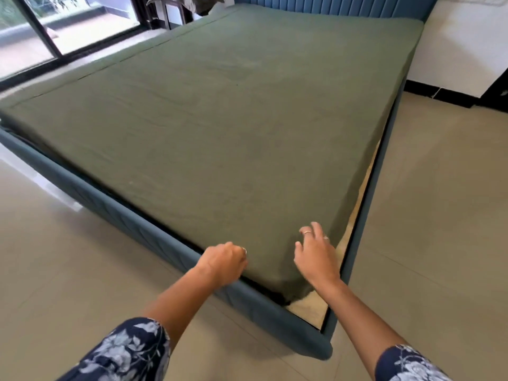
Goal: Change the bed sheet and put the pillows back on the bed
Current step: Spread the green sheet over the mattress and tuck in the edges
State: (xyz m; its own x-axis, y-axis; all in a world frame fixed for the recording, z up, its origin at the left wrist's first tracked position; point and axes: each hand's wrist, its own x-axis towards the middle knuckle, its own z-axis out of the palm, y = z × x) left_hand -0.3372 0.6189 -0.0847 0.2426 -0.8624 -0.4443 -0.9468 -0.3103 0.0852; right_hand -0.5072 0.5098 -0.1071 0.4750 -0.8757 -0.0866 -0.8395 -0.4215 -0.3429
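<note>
A green sheet (220, 127) covers the mattress on the blue padded bed frame (154, 235), lying smooth with light creases. I stand at the bed's near corner. My left hand (224, 264) has its fingers curled at the sheet's foot edge, tucked between mattress and frame. My right hand (316, 254) rests with spread fingers on the sheet at the corner, where the fabric hangs down over the mattress. Bare wooden base (308, 307) shows beside that corner and along the right side. No pillows are in view.
A blue ribbed headboard (343, 4) stands at the far end. Dark-framed glass doors (55, 28) run along the far left, with a rack of clothes (192, 2) beside them. Beige tiled floor (439, 215) surrounds the bed; a white wall with black skirting is at the right.
</note>
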